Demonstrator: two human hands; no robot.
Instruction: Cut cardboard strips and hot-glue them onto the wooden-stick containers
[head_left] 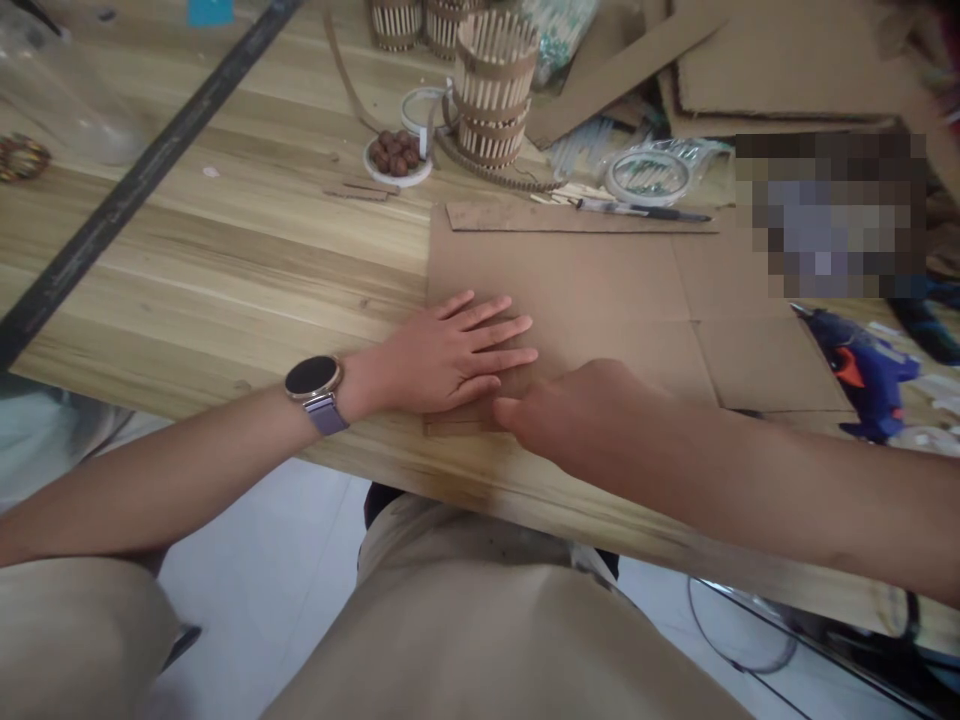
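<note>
Beige clothing (480, 640) fills the space nearest the camera, close against the front edge of the table (262, 260). Just beyond that edge lies the cardboard sheet (600, 275), flat on the wood. On its near left corner the left hand (480, 355) rests palm down, fingers spread wide, gripping nothing. The right hand (581, 405) is curled beside it, low over the near edge; its fingers are turned out of sight, so I cannot tell whether they hold anything.

All the pressure seems to sit at that one corner, so a sideways push could swing the sheet round. Creases run across its right part, and lifting there might make it fold along them. If the right hand does hide something sharp, the left thumb is uncomfortably near.

Along the far edge lies a loose cardboard strip (581, 220), with a pen (645, 211) just beyond; a shove away from the body could knock both. At the right edge, the glue gun (862, 370) points its nozzle toward the sheet; if hot, it might drip. Farther back, the stick cup (495, 95) and the dish of brown balls (395, 158) could be tipped by a long reach.
</note>
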